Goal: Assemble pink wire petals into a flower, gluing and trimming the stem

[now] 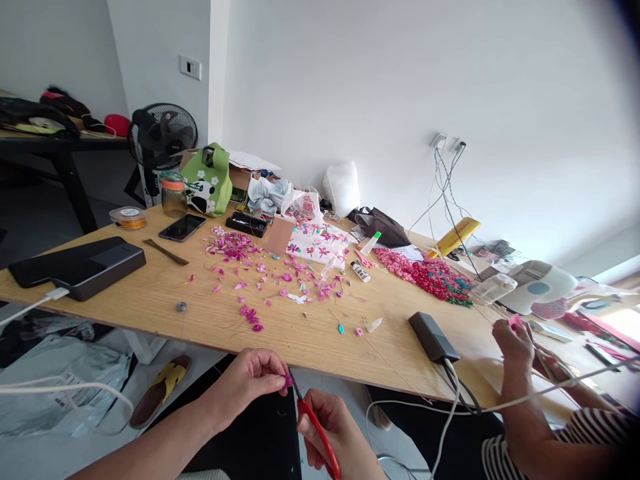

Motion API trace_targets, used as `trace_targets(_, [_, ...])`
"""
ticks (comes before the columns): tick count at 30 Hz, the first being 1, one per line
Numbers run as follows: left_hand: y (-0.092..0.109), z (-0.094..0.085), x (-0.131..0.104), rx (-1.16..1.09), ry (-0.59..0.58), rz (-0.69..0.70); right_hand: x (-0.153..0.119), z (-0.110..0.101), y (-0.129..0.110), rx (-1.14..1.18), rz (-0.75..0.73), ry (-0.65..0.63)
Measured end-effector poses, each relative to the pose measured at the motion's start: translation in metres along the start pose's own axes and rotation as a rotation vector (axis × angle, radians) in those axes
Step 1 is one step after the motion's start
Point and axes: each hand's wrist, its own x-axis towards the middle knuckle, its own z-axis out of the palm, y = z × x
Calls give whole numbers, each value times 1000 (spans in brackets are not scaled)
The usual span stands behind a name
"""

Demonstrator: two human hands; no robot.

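At the table's near edge, my left hand pinches a small purple fabric petal piece between thumb and fingertips. My right hand is wrapped round a pair of red-handled scissors, whose dark blades point up and reach the purple piece. Whether the blades are cutting into it I cannot tell. On the table just beyond lie a few darker purple petals. A heap of magenta petals sits farther back, with loose pink and lilac petals scattered about.
A black power bank with cables lies on the right, near a co-worker's hands. A large dark box, a phone and a jar stand left. Red and pink flower pieces are piled at the back right.
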Motion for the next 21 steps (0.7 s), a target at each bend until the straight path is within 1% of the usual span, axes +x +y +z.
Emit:
trace_targets(2, [-2, -1, 2, -34, 22, -10, 2, -4, 3, 38, -22, 69])
trace_targets(5, [-6, -1, 5, -144, 111, -59, 6, -4, 2, 151, -137, 256])
trace_targets(7, [-8, -1, 8, -238, 177, -92, 11, 2, 0, 227, -207, 376])
trace_targets(9, [-9, 1, 9, -315, 216, -102, 19, 12, -3, 298, -237, 443])
trace_targets(11, [-10, 2, 9, -360, 205, -85, 28, 23, -6, 371, -254, 451])
trace_targets(13, [-10, 4, 8, -387, 175, -68, 38, 33, -8, 440, -274, 423])
trace_targets(15, [-9, 4, 8, -408, 173, -63, 46, 40, -11, 483, -291, 402])
trace_targets(18, [-7, 0, 9, -431, 188, -74, 52, 43, -15, 495, -285, 384])
trace_targets(21, [-4, -4, 12, -406, 168, -63, 57, 41, -16, 479, -247, 353])
